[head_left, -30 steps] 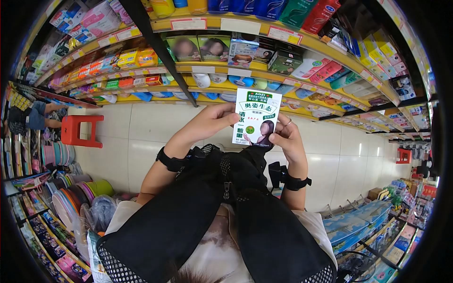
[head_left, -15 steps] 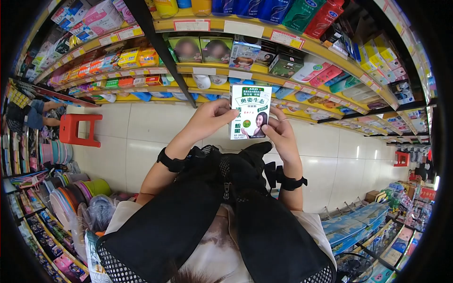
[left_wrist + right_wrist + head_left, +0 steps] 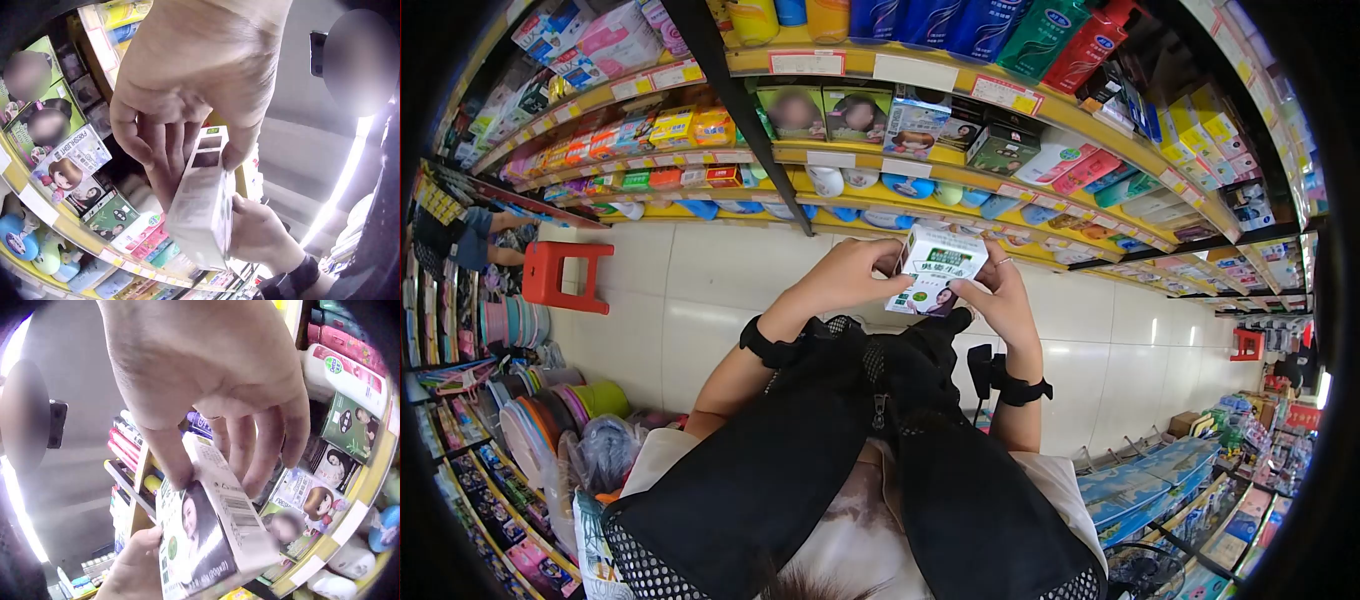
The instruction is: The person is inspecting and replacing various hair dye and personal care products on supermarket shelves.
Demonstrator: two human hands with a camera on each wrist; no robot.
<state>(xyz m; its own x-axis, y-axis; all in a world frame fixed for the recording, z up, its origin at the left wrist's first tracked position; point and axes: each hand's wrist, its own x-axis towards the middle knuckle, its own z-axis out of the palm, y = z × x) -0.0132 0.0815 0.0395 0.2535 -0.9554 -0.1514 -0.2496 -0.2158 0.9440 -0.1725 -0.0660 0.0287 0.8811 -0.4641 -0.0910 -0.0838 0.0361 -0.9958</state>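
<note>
Both hands hold a white hair dye box [image 3: 943,262] with green lettering and a picture of a woman on its front. It is tilted, so its top end and front both show in the head view. The left hand [image 3: 845,275] grips the left edge, thumb on the front and fingers behind. On the other edge, the right hand [image 3: 1008,298], with a ring on one finger, pinches the box between thumb and fingers. A narrow side with a barcode [image 3: 240,515] shows in the right wrist view. Seen from the left wrist, the box [image 3: 201,212] lies between thumb and fingers.
Yellow-edged shelves [image 3: 1000,175] in front carry boxes, bottles and price tags. A red stool [image 3: 565,277] stands on the tiled floor [image 3: 700,290] to the left. Basins [image 3: 550,420] are stacked behind it. At the lower right is a blue patterned folded item [image 3: 1150,485].
The hair dye box has tipped, its front now slanting and its top end turned into view. It first shifted left, then slightly back right and lower. Both hands keep holding it.
</note>
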